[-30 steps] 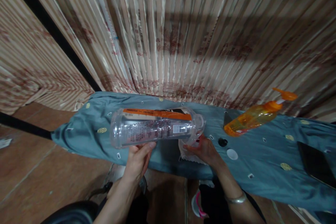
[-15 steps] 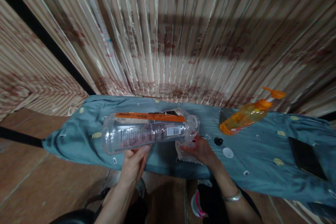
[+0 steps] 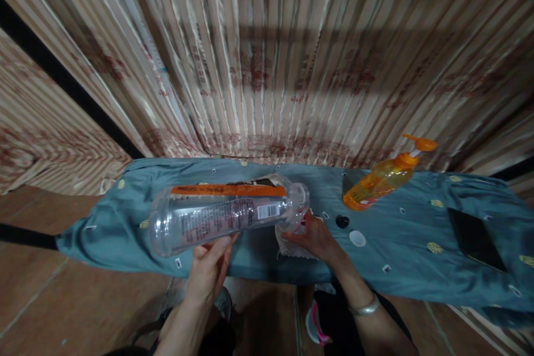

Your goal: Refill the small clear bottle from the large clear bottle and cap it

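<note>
A large clear plastic bottle (image 3: 225,214) with an orange-striped label lies nearly level above the cloth, its mouth toward the right. My left hand (image 3: 211,267) supports it from below near its base, thumb along the side. Just under the bottle's neck, my right hand (image 3: 312,238) is closed on a pale packet (image 3: 297,250) with a crimped lower edge; how the packet meets the bottle's mouth is hard to make out. To the right of that hand lie a small black cap (image 3: 342,222) and a white disc (image 3: 357,238).
An orange pump bottle (image 3: 379,181) stands at the back right on the teal cloth (image 3: 254,261). A dark phone (image 3: 476,239) lies at the right. Behind hangs a striped curtain (image 3: 267,55), and a black pole (image 3: 70,75) slants across the left.
The view has shifted, so the things on the cloth appear farther left. The clear bottle's base has dipped slightly. Both hands keep their holds.
</note>
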Demonstrator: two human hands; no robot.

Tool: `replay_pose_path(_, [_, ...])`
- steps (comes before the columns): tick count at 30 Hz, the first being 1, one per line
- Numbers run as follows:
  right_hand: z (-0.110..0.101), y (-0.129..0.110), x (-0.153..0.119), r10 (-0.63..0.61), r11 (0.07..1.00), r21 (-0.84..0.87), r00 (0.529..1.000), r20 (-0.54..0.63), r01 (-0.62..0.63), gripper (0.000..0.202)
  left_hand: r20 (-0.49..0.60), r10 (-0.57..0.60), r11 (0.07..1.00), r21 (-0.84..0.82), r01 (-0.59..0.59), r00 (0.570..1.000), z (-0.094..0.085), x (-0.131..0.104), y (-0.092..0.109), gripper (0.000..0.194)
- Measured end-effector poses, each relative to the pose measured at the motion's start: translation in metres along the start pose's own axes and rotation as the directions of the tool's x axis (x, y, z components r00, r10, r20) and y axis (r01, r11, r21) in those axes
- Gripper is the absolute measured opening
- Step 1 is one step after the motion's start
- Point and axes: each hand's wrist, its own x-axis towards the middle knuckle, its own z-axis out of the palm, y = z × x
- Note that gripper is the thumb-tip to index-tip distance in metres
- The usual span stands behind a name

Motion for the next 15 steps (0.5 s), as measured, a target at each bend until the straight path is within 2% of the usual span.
replay_pose_path(7, [-0.0027, -0.0054, 0.0003, 0.019, 1.0, -0.004, 1.0, 0.012, -0.019, 0.056, 0.001, 0.012, 1.0, -0.018, -0.012, 1.0, 0.0022, -0.0015, -0.0001, 0.039])
replay_pose_path(15, [-0.0042, -0.007, 0.0006, 0.016, 1.0, 0.006, 0.999, 0.031, -0.016, 0.057, -0.005, 0.05, 0.999, 0.019, -0.05, 0.999, -0.0055, 0.001, -0.0041, 0.037])
